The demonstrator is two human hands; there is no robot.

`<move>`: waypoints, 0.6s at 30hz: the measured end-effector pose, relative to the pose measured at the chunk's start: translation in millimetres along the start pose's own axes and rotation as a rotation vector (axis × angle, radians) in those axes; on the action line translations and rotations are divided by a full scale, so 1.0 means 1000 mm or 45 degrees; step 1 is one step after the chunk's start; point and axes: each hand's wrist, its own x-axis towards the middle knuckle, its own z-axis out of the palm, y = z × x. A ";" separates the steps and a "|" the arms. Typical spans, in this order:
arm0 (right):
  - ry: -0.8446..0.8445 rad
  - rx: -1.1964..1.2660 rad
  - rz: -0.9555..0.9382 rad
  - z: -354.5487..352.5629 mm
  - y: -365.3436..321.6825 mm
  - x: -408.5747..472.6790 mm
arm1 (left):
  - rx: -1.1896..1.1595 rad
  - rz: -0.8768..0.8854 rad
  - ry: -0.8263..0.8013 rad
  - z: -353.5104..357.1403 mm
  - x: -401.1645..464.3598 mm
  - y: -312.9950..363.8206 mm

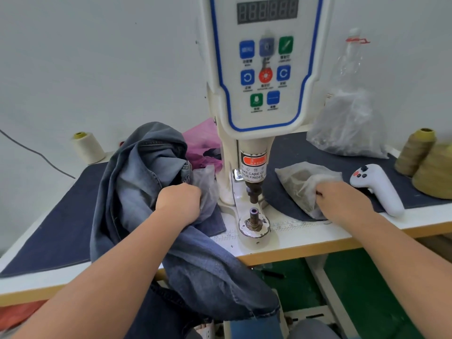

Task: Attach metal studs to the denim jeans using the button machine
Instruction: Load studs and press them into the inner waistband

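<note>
The jeans [137, 182] lie heaped on the table's [318, 236] left half, one leg spilling over the front edge. The left hand [178, 200] clenches the denim beside a small bag [205, 189]. The right hand [342, 199] reaches into another bag [300, 182] right of the machine [259, 94]; its grip is hidden.

This is a garment workshop, a sewing or finishing station. A white button machine [259, 94] with a panel of coloured keys and a finger-warning label stands on a white worktop [305, 238] printed with a ruler scale and partly covered by dark mats. Denim jeans [146, 182] lie heaped across it, cones of thread [415, 150] stand at both ends, and clear plastic bags [347, 128] of small parts sit beside the machine against a bare white wall.
</note>
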 end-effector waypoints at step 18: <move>0.126 0.018 0.004 0.011 0.002 -0.002 | 0.073 0.077 -0.010 0.010 0.008 0.002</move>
